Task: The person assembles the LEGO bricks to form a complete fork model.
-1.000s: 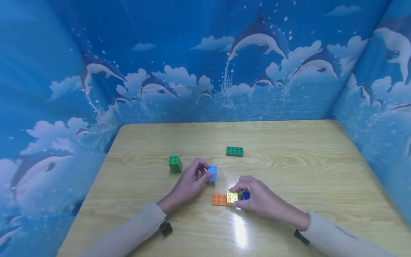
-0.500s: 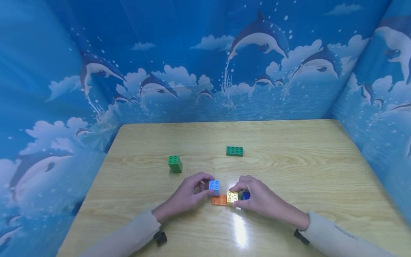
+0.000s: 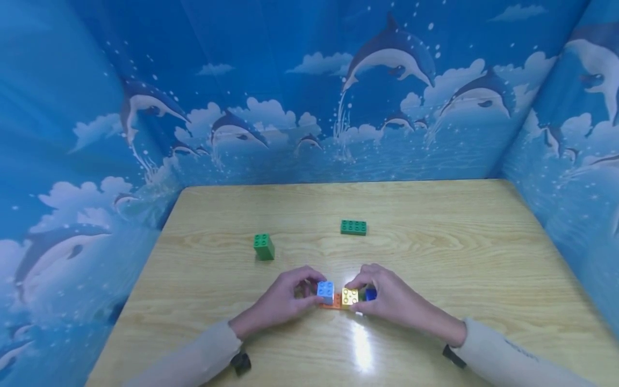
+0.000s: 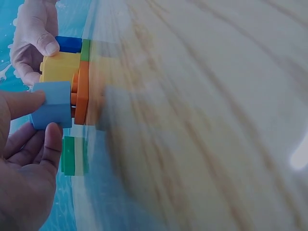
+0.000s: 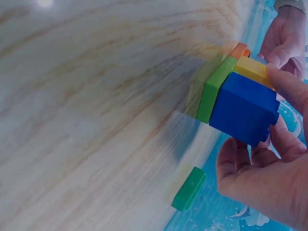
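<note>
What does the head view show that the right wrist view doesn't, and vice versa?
Only the head view: the right sleeve, studs on the light blue brick, and the tall green block together with the flat green brick.
Only the right wrist view: broad sides of the dark blue brick and the light green brick beneath.
Both: left hand, right hand, yellow brick, orange brick.
</note>
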### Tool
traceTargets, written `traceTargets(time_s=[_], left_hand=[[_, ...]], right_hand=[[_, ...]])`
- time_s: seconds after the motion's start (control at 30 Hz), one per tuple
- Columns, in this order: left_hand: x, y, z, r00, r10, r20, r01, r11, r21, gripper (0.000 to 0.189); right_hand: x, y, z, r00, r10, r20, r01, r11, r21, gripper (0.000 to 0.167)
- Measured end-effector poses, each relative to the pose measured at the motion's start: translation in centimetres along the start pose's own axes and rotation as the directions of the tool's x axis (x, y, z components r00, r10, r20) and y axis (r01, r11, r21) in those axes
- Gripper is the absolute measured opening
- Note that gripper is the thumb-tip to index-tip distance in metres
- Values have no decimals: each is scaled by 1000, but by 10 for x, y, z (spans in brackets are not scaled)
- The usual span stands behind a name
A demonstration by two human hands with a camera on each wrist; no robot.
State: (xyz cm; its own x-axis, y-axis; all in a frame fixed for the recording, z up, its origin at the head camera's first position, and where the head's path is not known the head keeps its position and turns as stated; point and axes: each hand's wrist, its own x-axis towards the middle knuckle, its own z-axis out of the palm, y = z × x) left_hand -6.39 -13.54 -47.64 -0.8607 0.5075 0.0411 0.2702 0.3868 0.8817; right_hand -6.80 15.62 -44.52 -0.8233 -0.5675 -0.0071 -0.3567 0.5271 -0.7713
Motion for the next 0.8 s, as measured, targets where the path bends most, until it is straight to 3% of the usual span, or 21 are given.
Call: traceTargets(time_s=[0.8], left_hand=[[1, 10, -5, 998, -21, 58, 20, 1000, 21, 36]], right_hand=[[0, 2, 0, 1000, 1, -2, -1, 1000, 5, 35]])
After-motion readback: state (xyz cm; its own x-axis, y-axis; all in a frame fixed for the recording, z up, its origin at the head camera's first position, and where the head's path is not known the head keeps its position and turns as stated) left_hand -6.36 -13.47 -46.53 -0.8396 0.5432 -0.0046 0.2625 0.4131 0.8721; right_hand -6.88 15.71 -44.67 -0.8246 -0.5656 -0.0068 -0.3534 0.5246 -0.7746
